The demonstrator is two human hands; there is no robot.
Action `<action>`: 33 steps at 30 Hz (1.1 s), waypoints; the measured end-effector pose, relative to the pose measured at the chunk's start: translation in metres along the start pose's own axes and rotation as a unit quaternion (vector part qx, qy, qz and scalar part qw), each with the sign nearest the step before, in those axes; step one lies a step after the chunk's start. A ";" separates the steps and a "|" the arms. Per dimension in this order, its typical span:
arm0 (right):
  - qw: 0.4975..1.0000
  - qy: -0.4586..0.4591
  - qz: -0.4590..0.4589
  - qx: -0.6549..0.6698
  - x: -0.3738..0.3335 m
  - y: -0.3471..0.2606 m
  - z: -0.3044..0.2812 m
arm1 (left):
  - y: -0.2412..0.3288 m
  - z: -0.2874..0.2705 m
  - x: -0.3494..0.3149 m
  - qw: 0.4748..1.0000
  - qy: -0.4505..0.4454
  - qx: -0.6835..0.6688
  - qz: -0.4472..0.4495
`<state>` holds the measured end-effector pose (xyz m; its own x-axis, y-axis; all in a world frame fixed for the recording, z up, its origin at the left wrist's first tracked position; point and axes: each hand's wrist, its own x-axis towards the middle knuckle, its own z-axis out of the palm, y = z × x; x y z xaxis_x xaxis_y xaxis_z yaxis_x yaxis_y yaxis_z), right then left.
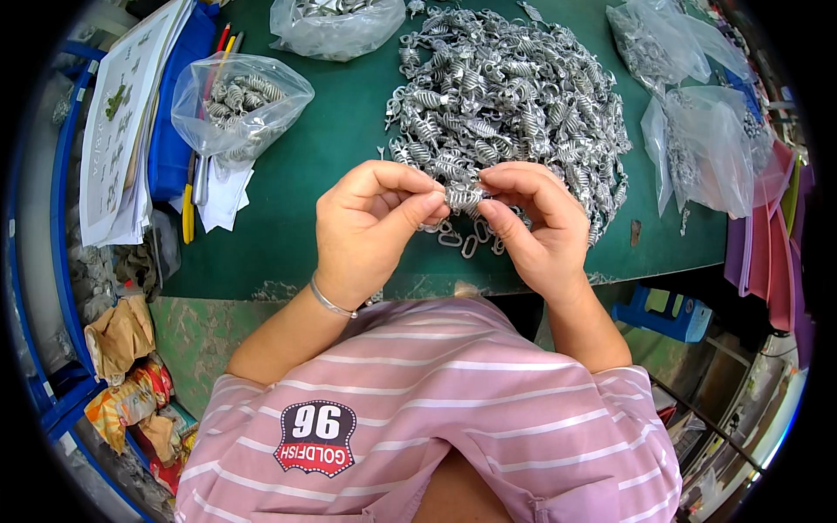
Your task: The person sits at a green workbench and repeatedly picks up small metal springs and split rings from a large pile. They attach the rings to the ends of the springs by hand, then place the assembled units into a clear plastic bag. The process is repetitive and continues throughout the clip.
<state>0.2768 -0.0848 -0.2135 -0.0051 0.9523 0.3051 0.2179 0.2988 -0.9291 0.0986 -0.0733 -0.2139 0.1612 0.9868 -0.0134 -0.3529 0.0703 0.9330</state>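
Observation:
Between my two hands, just above the near edge of the green table [296,209], is a small silver ribbed metal piece [462,197]. My left hand [370,213] pinches its left end between thumb and fingertips. At its right end, the thumb and fingers of my right hand [540,222] close on it too. Behind my hands spreads a large heap of similar silver ribbed metal pieces [514,96], some with rings or clips. A few loose oval links [470,246] lie below the held piece, at the near side of the heap.
A clear plastic bag [288,96] of ribbed pieces stands left, beside a blue tray [174,139], papers [122,131] and pens [188,209]. Another filled bag [340,35] sits at the back. More plastic bags [711,148] lie at the right, near purple and pink folders [767,253].

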 end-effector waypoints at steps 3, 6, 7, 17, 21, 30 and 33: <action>0.991 -0.037 -0.108 -0.069 0.001 0.005 -0.007 | -0.003 -0.001 -0.002 0.998 0.001 0.024 0.055; 0.983 -0.025 -0.163 -0.076 -0.001 -0.008 -0.002 | 0.003 0.001 -0.001 0.994 -0.002 0.038 0.099; 0.985 -0.035 -0.162 -0.047 -0.001 -0.011 0.000 | 0.010 -0.002 0.000 0.984 -0.009 0.097 0.151; 0.894 -0.017 -0.215 -0.392 0.048 -0.005 -0.013 | 0.127 -0.083 0.037 0.673 0.066 0.683 0.276; 0.855 -0.049 -0.234 -0.460 0.054 -0.011 -0.011 | 0.124 -0.079 0.040 0.673 0.081 0.667 0.309; 0.906 -0.042 -0.202 -0.368 0.049 -0.013 -0.019 | 0.066 -0.028 0.023 0.827 -0.019 0.455 0.329; 0.934 -0.099 -0.172 -0.297 0.042 -0.016 -0.019 | 0.041 -0.014 0.020 0.891 -0.063 0.406 0.194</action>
<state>0.2922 -0.0507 -0.1822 -0.3419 0.8164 0.4653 0.6724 0.5585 -0.4858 0.0744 -0.0488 -0.1811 0.2933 0.8861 0.3590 0.3698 -0.4514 0.8121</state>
